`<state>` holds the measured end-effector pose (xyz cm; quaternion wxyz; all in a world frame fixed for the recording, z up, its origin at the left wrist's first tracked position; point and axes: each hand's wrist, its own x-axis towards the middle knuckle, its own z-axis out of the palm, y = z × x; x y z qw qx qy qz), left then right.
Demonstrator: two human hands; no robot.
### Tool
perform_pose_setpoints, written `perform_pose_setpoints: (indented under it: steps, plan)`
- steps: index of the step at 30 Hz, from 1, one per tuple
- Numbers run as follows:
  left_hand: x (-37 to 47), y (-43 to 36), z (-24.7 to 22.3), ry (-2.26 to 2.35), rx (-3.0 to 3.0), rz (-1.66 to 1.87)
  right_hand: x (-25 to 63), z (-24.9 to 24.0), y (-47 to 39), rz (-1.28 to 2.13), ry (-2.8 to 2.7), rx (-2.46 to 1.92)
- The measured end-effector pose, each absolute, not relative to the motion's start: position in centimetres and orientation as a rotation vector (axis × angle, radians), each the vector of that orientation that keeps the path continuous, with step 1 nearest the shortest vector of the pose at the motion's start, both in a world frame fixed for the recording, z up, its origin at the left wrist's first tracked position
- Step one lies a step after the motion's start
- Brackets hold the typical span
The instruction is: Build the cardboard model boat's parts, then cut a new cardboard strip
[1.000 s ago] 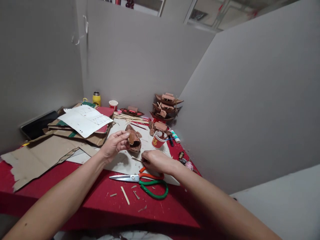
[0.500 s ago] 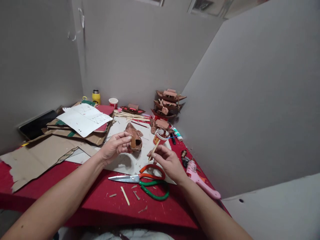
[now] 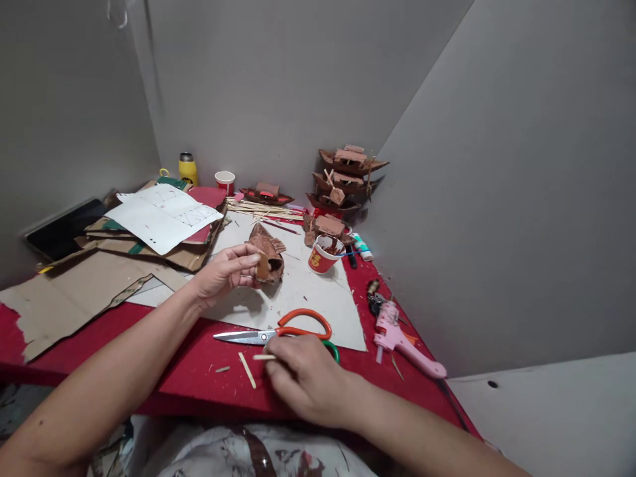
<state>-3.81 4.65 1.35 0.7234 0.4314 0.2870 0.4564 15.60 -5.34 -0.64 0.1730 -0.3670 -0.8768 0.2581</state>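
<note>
scissor blades r shiny metal, glue gun smooth plastic, cardbd matt, model rough & matt.

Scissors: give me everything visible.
The scissors lie flat, pointed silver metal blades closed or nearly so, aimed left, with a round pivot. Their orange handle loop reaches over the white board; the blades lie on red cloth. The right hand covers most of the green loop; whether it touches them is unclear.

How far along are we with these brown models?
The stacked boats look largely done, roofs showing on the upper two. In hand: the left hand grips a brown model by its open end; the right hand holds a thin stick. Left, probably: finishing that model, which seems to lack a full boat's shape.
</note>
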Motion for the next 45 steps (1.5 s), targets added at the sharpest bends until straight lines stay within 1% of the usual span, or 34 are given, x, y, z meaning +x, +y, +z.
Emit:
perform_pose_setpoints:
  steps: [2,4,8,13,15,17,20,23,26,29,35,38,45]
  plan:
    - [-4.1,4.9,1.4,0.639,0.944,1.025,14.5,-0.9,-5.7,0.523,-2.681,-1.128]
    - [-4.3,5.1,1.3,0.644,0.935,1.042,13.7,-1.1,-5.8,0.42,-2.811,-1.186]
    - [-4.7,5.4,1.3,0.631,0.927,1.051,12.9,-1.1,-5.4,0.372,-2.936,-1.123]
    - [-4.9,5.2,1.8,0.61,0.924,1.085,12.8,0.1,-5.2,0.358,-2.986,-1.084]
    - [-5.0,5.2,2.0,0.609,0.914,1.101,13.2,0.7,-4.9,0.465,-2.889,-1.083]
    - [-5.1,5.2,2.0,0.603,0.918,1.112,14.0,1.2,-4.2,0.641,-2.703,-1.106]
    - [-5.2,5.1,2.0,0.591,0.934,1.111,15.4,1.7,-2.6,0.99,-2.273,-1.1]
    - [-5.3,5.1,2.0,0.58,0.942,1.1,16.4,1.8,-1.0,1.298,-1.87,-0.993]
    - [-5.3,5.1,2.0,0.587,0.942,1.102,17.0,1.6,0.0,1.417,-1.649,-0.941]
    - [-5.2,5.1,2.0,0.596,0.941,1.097,17.2,1.2,0.8,1.376,-1.539,-0.947]
    - [-5.3,5.2,1.9,0.612,0.923,1.11,17.6,0.9,3.0,1.051,-1.483,-0.994]
    - [-5.3,5.3,1.8,0.61,0.926,1.117,17.4,0.6,4.1,0.947,-1.507,-0.992]
    - [-5.4,5.4,1.8,0.614,0.935,1.103,17.2,-0.9,5.1,0.923,-1.462,-1.027]
